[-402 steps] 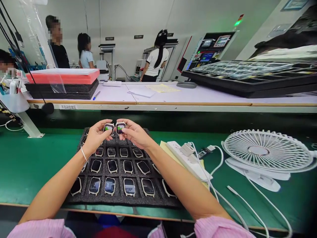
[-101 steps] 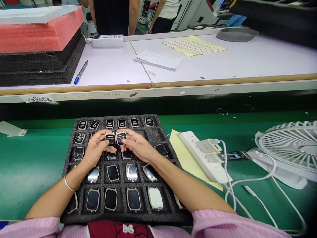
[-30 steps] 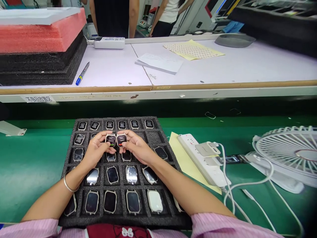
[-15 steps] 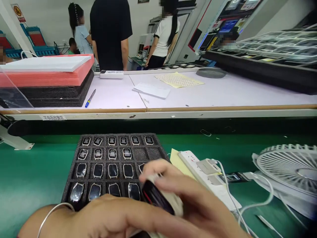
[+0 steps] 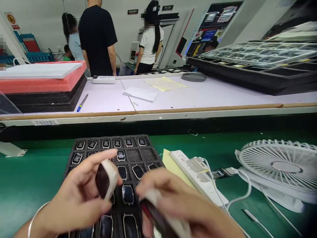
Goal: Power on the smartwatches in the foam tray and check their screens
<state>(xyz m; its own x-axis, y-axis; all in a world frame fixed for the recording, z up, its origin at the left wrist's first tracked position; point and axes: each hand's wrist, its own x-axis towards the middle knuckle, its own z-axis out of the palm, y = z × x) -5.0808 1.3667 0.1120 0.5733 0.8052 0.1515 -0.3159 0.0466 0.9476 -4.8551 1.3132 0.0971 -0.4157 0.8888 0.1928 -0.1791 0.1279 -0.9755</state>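
Observation:
My left hand (image 5: 79, 191) is curled around a smartwatch body (image 5: 102, 181) with a dark face and a pale side, held on edge above the tray. Close by on the right, my right hand (image 5: 183, 201) grips a blurred dark-faced device (image 5: 158, 218) with a red streak and a pale edge, which looks like another watch body. Below both hands lies a black foam tray (image 5: 133, 155) divided into compartments. Watch bodies fill many of them, some with white print showing in the back rows, others with dark glossy faces nearer me. My hands hide part of the tray.
To the right of the tray lie a white power strip (image 5: 182, 157) with cables, a yellow sheet (image 5: 170, 165) and a white fan (image 5: 277, 168). A raised shelf (image 5: 104, 99) holds foam stacks, a pen (image 5: 82, 102), papers and trays. Several people are beyond it.
My left hand has risen and turned, and the watch body in it now shows. My right hand has shifted slightly, still gripping its device. The camera view has turned a little right.

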